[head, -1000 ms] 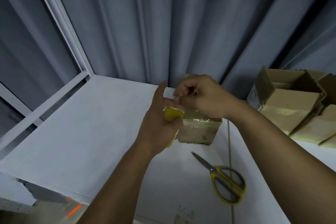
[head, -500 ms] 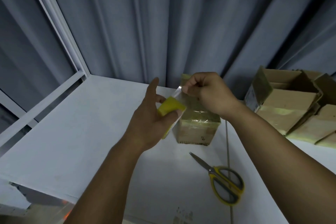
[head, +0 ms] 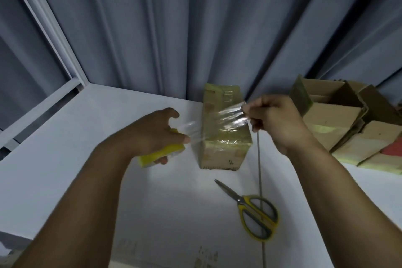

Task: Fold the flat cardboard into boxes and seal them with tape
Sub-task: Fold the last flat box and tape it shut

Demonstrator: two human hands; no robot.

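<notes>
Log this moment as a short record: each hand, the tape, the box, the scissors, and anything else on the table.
left hand: grips the yellow roll of clear tape
right hand: pinches the free end of the clear tape strip
strip: stretched between both hands, in front of the small brown cardboard box
box: stands on the white table, top glossy with tape
yellow-handled scissors: lying on the table, blades together, untouched
right side: pile of folded cardboard boxes

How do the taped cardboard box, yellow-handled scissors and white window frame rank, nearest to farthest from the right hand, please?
1. Taped cardboard box, left of the right hand.
2. Yellow-handled scissors, lower down.
3. White window frame, far left.
</notes>
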